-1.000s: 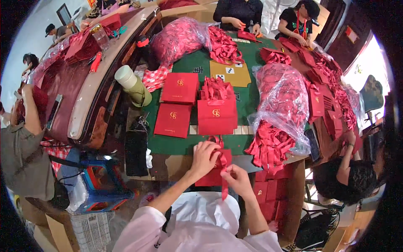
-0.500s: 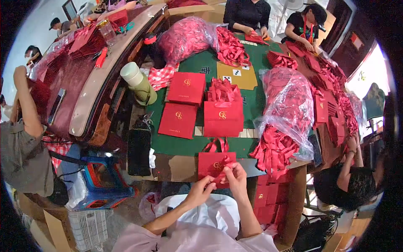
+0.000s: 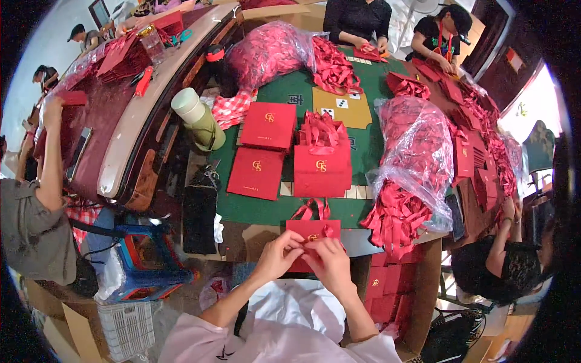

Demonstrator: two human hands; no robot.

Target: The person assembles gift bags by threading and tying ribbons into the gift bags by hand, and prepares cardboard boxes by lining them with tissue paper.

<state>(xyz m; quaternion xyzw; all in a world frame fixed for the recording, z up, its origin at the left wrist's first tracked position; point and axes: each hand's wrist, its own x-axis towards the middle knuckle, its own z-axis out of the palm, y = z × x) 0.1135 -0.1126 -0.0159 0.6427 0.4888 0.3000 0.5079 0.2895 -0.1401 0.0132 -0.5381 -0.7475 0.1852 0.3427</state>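
A small red paper gift bag [image 3: 293, 227] with a gold emblem lies at the near edge of the green table, its ribbon handles pointing away from me. Over its lower part, my left hand [image 3: 278, 256] and my right hand [image 3: 330, 261] meet with pinched fingers on a red ribbon [image 3: 328, 231] at the bag's front. My fingers hide most of that ribbon. Just beyond stands a group of finished-looking red gift bags [image 3: 322, 172] with ribbon handles. To their left are two stacks of flat red bags, the far stack [image 3: 269, 125] and the near stack [image 3: 255, 173].
Plastic sacks of red ribbon lie at the right [image 3: 414, 142] and far left [image 3: 269, 54] of the table. A green bottle [image 3: 203, 121] and a black pouch [image 3: 200, 218] sit at the left edge. An open carton [image 3: 396, 284] holds red bags below. Several co-workers sit around.
Both hands have moved slightly up the bag and closer together, now covering the ribbon they work on. At the left, a co-worker's arm has shifted, raising a red piece.
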